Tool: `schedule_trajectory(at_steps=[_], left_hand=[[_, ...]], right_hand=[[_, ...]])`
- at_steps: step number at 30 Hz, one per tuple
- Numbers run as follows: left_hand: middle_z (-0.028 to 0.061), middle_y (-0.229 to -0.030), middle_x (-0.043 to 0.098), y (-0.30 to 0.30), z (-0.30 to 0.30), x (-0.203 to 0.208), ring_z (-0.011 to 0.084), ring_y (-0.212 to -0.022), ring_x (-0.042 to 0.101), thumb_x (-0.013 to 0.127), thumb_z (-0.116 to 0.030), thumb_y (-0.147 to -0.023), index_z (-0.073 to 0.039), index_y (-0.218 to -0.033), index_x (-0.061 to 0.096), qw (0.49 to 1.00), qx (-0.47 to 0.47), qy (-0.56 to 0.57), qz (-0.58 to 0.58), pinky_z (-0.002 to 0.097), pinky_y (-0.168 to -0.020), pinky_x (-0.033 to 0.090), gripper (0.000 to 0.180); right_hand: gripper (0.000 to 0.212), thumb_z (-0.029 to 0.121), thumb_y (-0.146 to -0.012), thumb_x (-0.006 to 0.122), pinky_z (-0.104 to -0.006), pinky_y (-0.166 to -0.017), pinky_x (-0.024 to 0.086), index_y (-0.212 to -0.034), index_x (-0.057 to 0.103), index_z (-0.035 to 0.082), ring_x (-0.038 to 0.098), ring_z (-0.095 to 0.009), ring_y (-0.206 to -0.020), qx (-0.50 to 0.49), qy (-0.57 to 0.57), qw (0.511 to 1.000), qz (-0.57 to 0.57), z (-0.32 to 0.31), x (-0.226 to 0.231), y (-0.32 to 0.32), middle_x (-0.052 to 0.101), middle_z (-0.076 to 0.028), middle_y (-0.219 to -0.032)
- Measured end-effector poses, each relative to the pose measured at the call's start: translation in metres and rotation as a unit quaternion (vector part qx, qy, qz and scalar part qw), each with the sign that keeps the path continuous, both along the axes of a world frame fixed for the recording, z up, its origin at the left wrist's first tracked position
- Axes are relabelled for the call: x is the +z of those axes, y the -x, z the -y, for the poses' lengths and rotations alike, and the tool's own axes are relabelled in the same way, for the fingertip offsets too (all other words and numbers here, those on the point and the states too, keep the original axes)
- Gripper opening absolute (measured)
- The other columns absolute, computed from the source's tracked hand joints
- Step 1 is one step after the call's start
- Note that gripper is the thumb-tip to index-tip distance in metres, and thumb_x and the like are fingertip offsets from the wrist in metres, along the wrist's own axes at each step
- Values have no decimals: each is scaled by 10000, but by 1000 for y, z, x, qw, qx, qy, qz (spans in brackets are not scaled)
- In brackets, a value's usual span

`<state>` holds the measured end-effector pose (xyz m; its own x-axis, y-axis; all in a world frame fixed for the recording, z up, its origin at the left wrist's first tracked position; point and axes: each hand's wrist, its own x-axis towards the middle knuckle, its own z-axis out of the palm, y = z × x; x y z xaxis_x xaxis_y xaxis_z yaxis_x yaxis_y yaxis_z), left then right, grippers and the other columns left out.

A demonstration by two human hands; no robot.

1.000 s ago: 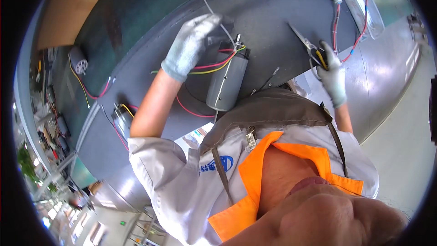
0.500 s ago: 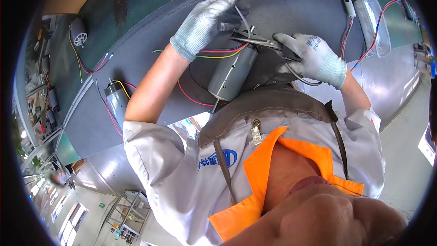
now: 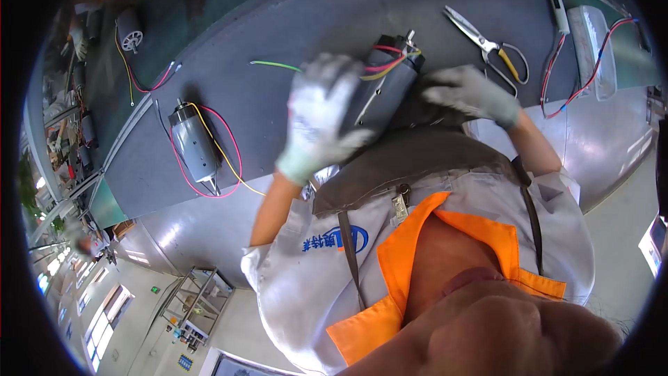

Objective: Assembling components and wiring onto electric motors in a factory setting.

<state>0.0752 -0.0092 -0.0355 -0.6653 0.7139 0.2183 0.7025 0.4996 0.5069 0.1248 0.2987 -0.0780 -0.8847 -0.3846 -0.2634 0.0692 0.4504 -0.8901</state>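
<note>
A grey cylindrical motor (image 3: 381, 94) lies tilted on the dark bench in front of me, its metal shaft at the far end with pink, yellow and green wires around it. My left hand (image 3: 321, 115), in a pale work glove and blurred by motion, is beside the motor's left side with fingers and thumb apart; its palm looks free. To the right of the motor, my gloved right hand (image 3: 473, 94) has its fingers stretched out and holds nothing. Beyond that hand, scissors (image 3: 487, 43) with a yellow-lined handle lie on the bench, blades pointing away.
Another wired motor (image 3: 195, 143) lies at the left, and a third motor (image 3: 130, 30) farther back. At the right are a clear plastic tray (image 3: 598, 56) and a red-and-white pen-shaped tool (image 3: 557, 7) with red and blue cable. A metal rack (image 3: 195, 306) stands on the floor.
The scissors have left my right hand and now lie on the bench. My left hand has come down from the shaft to the motor's side; the thin white strip it held is out of sight.
</note>
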Motion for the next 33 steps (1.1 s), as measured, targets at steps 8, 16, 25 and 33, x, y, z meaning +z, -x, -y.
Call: schedule_trajectory(at_steps=[8,16,25,33], left_hand=[[286,-1251,593,104,-80,-54,418,-1174,582,669,-336,-901,92,-1355,511,931,289,-204,-92,487,-1003,465,643],[3,-939,671,202,-7,-46,110,-862,633,720,-191,-898,-91,-1132,678,686,268,-449,506,271,-762,514,258],[31,-893,593,-4,23,-31,119,-750,579,669,-279,-971,14,-1331,558,685,270,-396,549,255,-655,493,478],[109,-1024,690,-12,-13,-25,208,-911,666,644,-278,-987,29,-1159,629,699,131,-351,609,352,-806,540,352]], right_hand=[[395,328,-947,703,-269,-680,505,-1072,677,-45,623,-104,-807,-159,201,965,49,39,-12,152,678,-29,-840],[415,265,-968,680,-307,-900,538,-1286,637,1,660,-151,-993,-270,227,929,-116,-14,-1,130,697,-97,-1128],[433,116,-925,706,-354,-788,583,-1305,569,-39,719,-238,-893,-617,188,701,-305,-329,12,59,714,-134,-1063],[346,360,-899,756,-238,-505,504,-1100,730,80,631,-78,-607,-268,-134,954,0,-147,48,99,689,-6,-792]])
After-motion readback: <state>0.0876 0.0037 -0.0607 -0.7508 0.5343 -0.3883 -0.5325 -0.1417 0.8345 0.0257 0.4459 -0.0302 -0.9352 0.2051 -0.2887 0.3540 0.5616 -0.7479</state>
